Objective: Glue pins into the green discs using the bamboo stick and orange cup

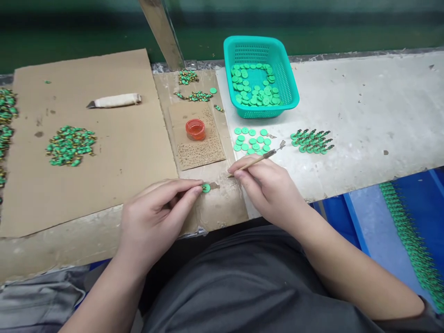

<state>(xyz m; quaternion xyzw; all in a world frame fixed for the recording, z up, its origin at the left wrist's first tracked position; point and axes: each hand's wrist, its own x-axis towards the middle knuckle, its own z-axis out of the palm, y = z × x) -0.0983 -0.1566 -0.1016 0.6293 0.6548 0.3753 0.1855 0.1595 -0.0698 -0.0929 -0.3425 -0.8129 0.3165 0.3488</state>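
1. Our L hand pinches narrow, thumb & index tips shut on the edge of a small green disc; a dark bit shows on it, too small to ID.
2. That disc is over the bare brown strip of the bench, btwn our two hands; can't tell if it touches the surface.
3. Our R hand has a thin wooden-handled tool pen-style, fingers closed round the handle, metal tip up & to the R, nr the loose discs.
4. Ahead of us: a red cup on a speckled card; can't tell what's in it.
5. Past the cup, 2 small piles of green-and-gold parts, w/ a lone disc just beside.
6. Teal basket holds lots more green discs; the loose ones lie on our side of it.
7. R of those: a tight group of discs w/ parts, dark ends sticking up.
8. To our L, a big cardboard sheet w/ a heap of parts & a wrapped-handle blade.
9. Lower R, below bench level: long band of similar green pcs.
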